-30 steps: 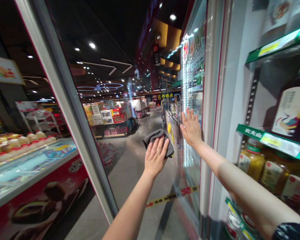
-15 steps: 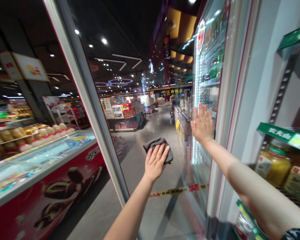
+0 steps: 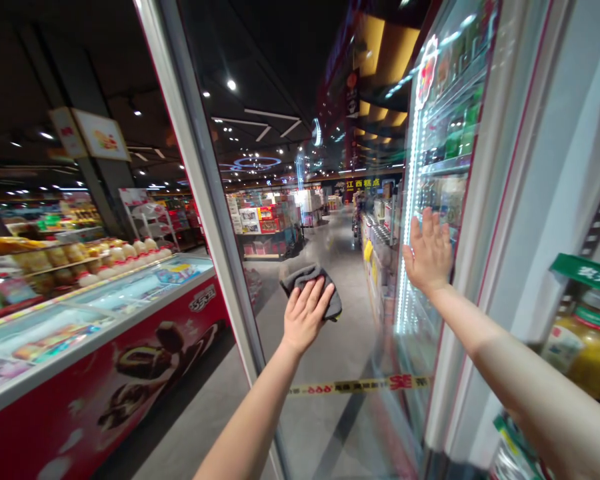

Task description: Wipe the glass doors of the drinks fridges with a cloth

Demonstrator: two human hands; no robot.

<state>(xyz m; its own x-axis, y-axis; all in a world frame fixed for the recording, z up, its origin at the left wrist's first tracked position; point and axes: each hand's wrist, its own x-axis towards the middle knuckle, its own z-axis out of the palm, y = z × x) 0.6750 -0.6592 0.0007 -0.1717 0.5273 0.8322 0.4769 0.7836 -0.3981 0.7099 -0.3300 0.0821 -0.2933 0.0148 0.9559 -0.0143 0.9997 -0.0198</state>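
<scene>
A grey cleaning cloth [image 3: 305, 273] lies folded against the glass door [image 3: 350, 427], under the flat fingers of my left hand [image 3: 307, 317]. That hand presses the cloth to the pane, left of the pane's middle. My right hand [image 3: 429, 257] is spread open with its palm towards the glass, near the right-hand door frame [image 3: 453, 280], and holds nothing. A yellow strip with red and dark lettering [image 3: 360, 385] crosses the lower part of the pane.
On the left stands a red chest freezer [image 3: 180, 353] with packaged goods above it. Shelves with bottles and jars [image 3: 587, 333] are close by my right arm. Beyond the glass, an aisle [image 3: 330, 247] runs between displays.
My left hand has slid the cloth leftward over the glass, closer to the left door frame. My right hand keeps its place on the pane. The view has turned slightly left.
</scene>
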